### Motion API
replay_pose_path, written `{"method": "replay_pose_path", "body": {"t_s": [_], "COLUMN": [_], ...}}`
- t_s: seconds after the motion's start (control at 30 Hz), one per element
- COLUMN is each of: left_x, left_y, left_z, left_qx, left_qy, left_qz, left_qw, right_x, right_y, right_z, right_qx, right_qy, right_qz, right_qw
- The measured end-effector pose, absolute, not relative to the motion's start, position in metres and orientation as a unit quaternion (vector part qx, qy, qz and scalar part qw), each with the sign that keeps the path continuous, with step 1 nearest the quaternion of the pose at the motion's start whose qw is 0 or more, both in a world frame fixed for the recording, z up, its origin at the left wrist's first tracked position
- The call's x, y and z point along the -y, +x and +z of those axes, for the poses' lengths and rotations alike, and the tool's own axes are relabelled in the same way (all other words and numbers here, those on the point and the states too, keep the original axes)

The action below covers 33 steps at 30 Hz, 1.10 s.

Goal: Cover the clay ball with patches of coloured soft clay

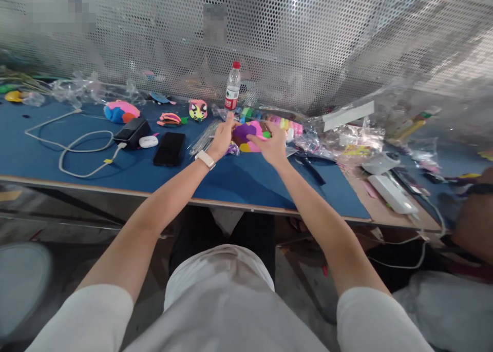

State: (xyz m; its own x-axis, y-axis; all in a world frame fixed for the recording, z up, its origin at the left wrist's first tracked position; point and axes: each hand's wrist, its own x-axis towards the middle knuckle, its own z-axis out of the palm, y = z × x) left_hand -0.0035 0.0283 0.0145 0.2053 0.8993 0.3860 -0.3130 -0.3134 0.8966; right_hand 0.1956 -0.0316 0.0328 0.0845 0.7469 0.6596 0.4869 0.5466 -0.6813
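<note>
Between my two hands is a multicoloured modelling clay piece, with purple, pink, yellow, brown and green patches. My left hand, with a pale band on its wrist, grips its left end, thumb pointing up. At the right end, my right hand has its fingers around the clay and its thumb on the front. The palms and some fingertips are hidden. Just behind lies a row of coloured clay blocks, partly covered by my right hand. A clear plastic bag lies beside my left hand.
A red-capped bottle stands behind the clay. Leftward are a black phone, a white case, a black charger with a cable, and several clay figures. Plastic wrappers and a white power strip lie right, near another person's arm.
</note>
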Motion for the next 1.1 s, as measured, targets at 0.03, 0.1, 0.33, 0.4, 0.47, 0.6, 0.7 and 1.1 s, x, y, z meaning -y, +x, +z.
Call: {"method": "replay_pose_path", "body": {"t_s": [0.03,0.1,0.33,0.4,0.47,0.6,0.7,1.1], "left_x": [-0.025,-0.017,0.026,0.037,0.045,0.056,0.061,0.041], "left_y": [-0.004,-0.004,0.019,0.035,0.050,0.064,0.063,0.057], "left_z": [0.017,0.023,0.023,0.017,0.010,0.002,0.000,-0.017], "left_qx": [-0.263,-0.273,-0.178,-0.143,-0.114,-0.101,-0.099,-0.161], "left_qy": [0.581,0.622,0.862,0.921,0.960,0.987,0.991,0.945], "left_qz": [0.565,0.537,0.344,0.231,0.125,0.020,0.020,0.156], "left_qw": [0.524,0.500,0.328,0.281,0.224,0.126,0.088,0.240], "right_x": [0.046,0.081,0.189,0.203,0.209,0.203,0.192,0.166], "right_y": [0.197,0.203,0.251,0.269,0.284,0.293,0.281,0.187], "right_z": [0.030,0.024,0.029,0.034,0.035,0.021,0.011,0.010], "right_qx": [0.687,0.748,0.898,0.890,0.863,0.786,0.754,0.801], "right_qy": [-0.455,-0.437,-0.368,-0.360,-0.373,-0.460,-0.506,-0.558], "right_qz": [0.109,0.101,0.203,0.209,0.206,0.121,0.056,0.034], "right_qw": [0.557,0.489,0.130,0.186,0.272,0.395,0.416,0.217]}}
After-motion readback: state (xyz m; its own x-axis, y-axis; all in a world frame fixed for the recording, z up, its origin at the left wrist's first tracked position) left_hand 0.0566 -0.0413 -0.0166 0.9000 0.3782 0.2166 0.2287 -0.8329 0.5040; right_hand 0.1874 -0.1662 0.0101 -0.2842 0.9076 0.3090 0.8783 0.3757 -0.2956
